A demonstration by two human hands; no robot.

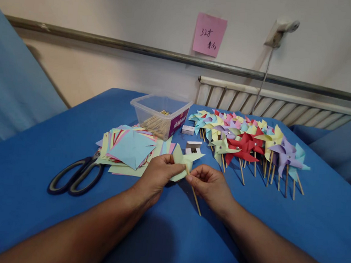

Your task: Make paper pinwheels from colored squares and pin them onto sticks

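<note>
I have a pale green paper pinwheel (178, 158) on a thin, light brown wooden stick (195, 199), held up in front of me, above the near middle of the blue cloth-covered surface (47, 222). My left hand (158, 173) has its fingers closed on the paper, with the thumb on the side near me. My right hand (211, 188) has its thumb and finger tips pinched together at the stick, just below the paper.

The long way of the stick is a slant. The top is at the paper, up and to the left, and the low end points down toward me and a bit right. I think the back of the pinwheel is turned to me, because the stick lies over it. I can't tell if the low end touches the surface.

I think a lot is done: a big bunch of bright paper pinwheels on sticks (244, 147) lies to the right. The one I hold looks almost made, but I can't see if its pin is in. There is more left: a messy pile of coloured paper sheets (133, 146) and many loose wooden sticks (158, 122) in a see-through plastic box (179, 120).
</note>
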